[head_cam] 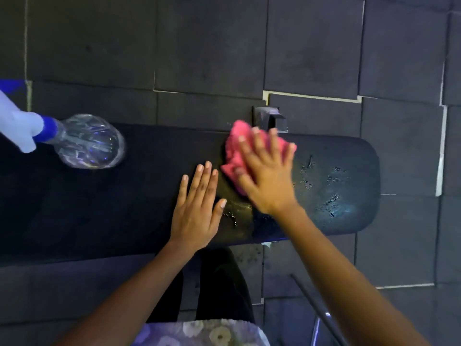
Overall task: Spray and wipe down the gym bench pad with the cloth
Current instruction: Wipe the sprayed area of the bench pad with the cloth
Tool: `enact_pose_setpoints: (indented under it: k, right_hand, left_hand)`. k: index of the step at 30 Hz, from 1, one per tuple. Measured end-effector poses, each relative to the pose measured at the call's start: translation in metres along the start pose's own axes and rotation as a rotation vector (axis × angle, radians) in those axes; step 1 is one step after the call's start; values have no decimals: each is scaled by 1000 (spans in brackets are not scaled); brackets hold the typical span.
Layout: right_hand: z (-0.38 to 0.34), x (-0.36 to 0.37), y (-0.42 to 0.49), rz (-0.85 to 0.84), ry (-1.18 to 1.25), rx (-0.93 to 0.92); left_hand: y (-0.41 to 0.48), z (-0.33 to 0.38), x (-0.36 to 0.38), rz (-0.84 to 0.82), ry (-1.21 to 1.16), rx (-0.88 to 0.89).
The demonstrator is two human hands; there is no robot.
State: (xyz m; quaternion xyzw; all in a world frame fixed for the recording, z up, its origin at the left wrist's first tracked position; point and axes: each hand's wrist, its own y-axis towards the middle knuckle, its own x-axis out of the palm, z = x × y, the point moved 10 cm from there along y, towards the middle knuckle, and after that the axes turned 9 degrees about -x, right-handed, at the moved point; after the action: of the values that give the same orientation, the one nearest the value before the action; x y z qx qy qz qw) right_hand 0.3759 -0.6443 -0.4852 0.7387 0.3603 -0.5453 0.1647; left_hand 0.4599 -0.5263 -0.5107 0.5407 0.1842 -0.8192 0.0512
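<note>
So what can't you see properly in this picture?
Head view only:
- Spray bottle: its white top runs off the left edge, so the trigger is cut off.
- Bench pad: its left end runs past the left edge.
- Pink cloth: the right hand covers much of it.
- Bench legs: mostly hidden under the pad.
- Right hand: slightly blurred.
- Left hand: lies flat, hiding the pad beneath.
</note>
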Motion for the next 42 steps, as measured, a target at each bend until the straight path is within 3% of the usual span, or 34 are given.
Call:
enact_pose_setpoints:
  k: [3, 7, 13, 21, 26, 34, 39, 42]
  right_hand:
    - [-5, 40, 8, -149, -228, -81]
    - [1, 32, 10, -76, -257, -113]
    - [34, 14, -13, 11, -277, -83]
    - [152, -17, -73, 28, -248, 254]
    - [221, -34, -121, 80, -173, 530]
    - [229, -23, -183, 358, 56, 1067]
    - [196, -7, -205, 386, 26, 1007]
    - [163, -3, -218, 447, -24, 860]
  left_hand:
    - [1, 1, 5, -18, 72, -8]
    - [2, 3, 10, -46, 172, -18]
    - [13, 31, -2, -15, 130, 35]
    - [28, 105, 39, -112, 123, 180]
    - [20, 116, 52, -122, 199, 247]
    - [19, 117, 49, -137, 171, 259]
    - [17, 113, 46, -159, 134, 266]
    - [10, 104, 43, -169, 124, 280]
